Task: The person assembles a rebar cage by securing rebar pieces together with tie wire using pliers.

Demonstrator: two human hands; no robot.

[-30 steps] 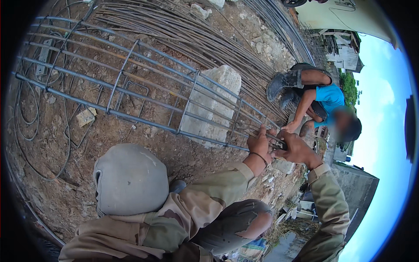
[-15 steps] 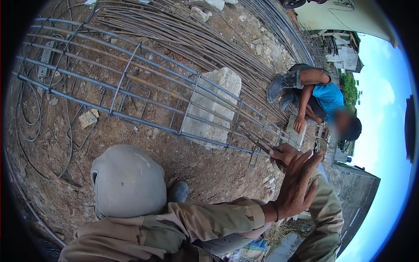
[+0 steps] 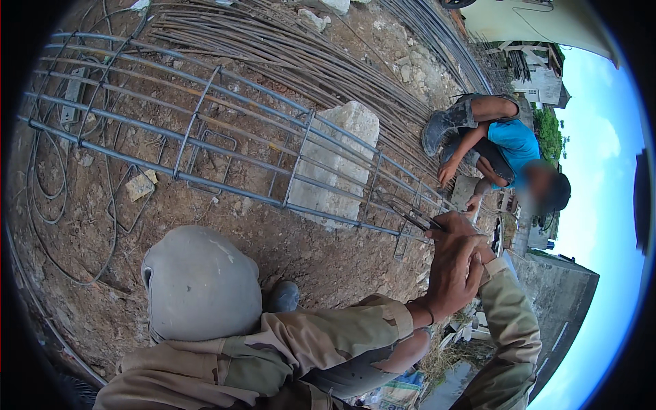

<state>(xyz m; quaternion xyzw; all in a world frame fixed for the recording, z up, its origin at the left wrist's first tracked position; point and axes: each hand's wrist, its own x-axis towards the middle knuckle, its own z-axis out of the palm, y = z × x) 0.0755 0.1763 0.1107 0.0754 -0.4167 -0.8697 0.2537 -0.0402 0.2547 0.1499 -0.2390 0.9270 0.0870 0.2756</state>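
1. The right hand [image 3: 454, 224] is closed around a dark, slender tool [image 3: 418, 217]; its exact kind is hard to tell. The tool juts out leftward from the fingers, perhaps so that its far end can reach in among the bars.
2. The left hand [image 3: 452, 279] lies against the right hand and wrist, partly covering them. Nothing shows in its grasp, but I cannot tell how far its fingers close. It may be steadying the other hand.
3. The steel bar cage [image 3: 285, 204] stretches away to the left of both hands, its near end just beside the tool. Cross ties encircle the long bars, probably to keep them spaced.
4. A pale concrete block [image 3: 359, 121] sits left of and beyond the hands, under the cage, which it likely props off the ground.
5. Loose rods [image 3: 307, 78] lie side by side beyond the cage, farther from the hands.
6. A co-worker [image 3: 514, 143] crouches beyond the right hand, one hand [image 3: 447, 172] near the cage's narrow-looking end.
7. As for containers, a printed sack [image 3: 402, 393] lies below the left hand, near the lower edge; whether it holds anything is hidden.
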